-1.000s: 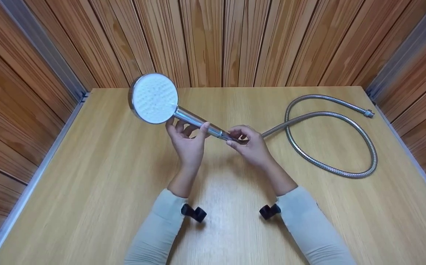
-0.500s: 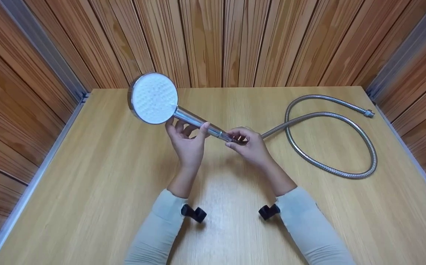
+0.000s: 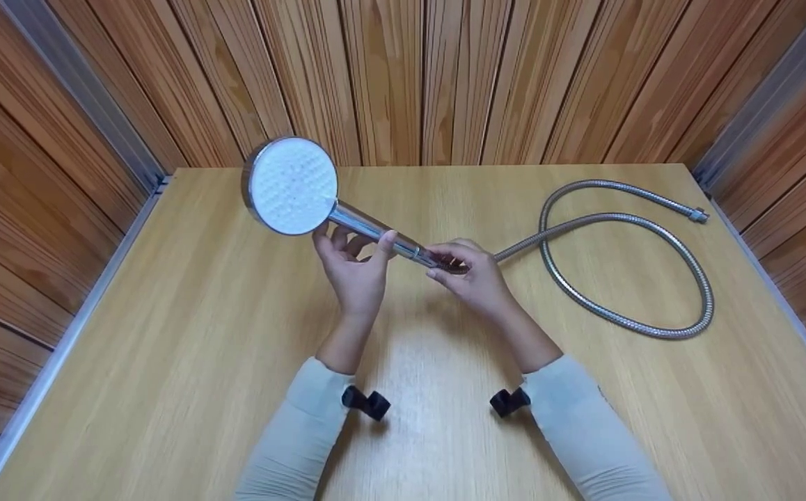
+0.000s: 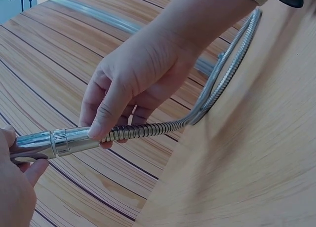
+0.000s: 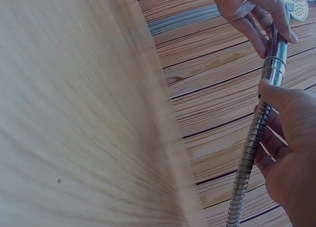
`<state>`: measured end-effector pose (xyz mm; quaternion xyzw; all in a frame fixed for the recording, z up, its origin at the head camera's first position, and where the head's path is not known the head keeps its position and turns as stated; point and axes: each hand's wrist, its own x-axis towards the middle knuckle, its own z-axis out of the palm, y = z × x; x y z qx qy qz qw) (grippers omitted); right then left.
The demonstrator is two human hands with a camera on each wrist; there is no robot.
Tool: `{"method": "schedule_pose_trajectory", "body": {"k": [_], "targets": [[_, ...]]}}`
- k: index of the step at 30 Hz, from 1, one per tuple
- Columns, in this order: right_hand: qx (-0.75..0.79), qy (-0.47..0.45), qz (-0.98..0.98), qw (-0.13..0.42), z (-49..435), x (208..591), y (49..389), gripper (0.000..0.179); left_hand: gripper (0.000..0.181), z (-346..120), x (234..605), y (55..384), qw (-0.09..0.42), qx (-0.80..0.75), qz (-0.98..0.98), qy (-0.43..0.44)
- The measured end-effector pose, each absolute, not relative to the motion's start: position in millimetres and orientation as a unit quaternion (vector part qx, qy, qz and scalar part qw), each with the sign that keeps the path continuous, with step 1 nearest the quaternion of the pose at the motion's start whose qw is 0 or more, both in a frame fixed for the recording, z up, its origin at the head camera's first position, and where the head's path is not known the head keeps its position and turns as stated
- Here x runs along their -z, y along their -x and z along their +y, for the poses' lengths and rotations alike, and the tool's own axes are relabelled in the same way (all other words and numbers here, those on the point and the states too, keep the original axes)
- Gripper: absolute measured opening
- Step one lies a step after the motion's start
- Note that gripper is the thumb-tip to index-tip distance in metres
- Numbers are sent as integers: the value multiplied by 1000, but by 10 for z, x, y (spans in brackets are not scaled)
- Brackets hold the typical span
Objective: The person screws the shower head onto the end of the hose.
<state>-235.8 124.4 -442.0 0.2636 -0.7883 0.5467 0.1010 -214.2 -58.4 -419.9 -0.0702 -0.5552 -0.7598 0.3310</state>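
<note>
Between your two hands, a chrome hand shower [image 3: 368,227] is held slantwise above the tabletop [image 3: 201,334], its lower end toward your right hand [image 3: 478,276]. Your left hand [image 3: 356,277] grips the handle, thumb on the side nearer you, fingers reaching around underneath. The round white spray face [image 3: 294,186] sits beyond your left fingertips, up and to the left, turned toward the head camera.

Your right hand pinches the smooth collar [image 4: 76,139] at its hose end, thumb on the metal, fingers curled behind. Collar and handle meet in line with a visible seam; how far they are threaded cannot be told. The two hands are near each other but apart.

From your right fingers the ribbed metal hose [image 3: 669,332] runs out to the right, comes down onto the tabletop and makes one loop, crossing itself. Its free end, with a metal fitting [image 3: 699,215], lies well to the right of your right hand and farther from you. Pale sleeves [image 3: 298,426] cover both forearms behind the hands. Wood-plank panelling [image 3: 389,83] stands beyond both hands.
</note>
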Motion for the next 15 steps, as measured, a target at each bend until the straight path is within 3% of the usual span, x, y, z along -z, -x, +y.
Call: {"method": "schedule_pose_trajectory", "body": {"k": [15], "targets": [[-542,-263,-790,111,1254,4398,2343,34,85,-564,4193,2135,332,764,-548,73]]}}
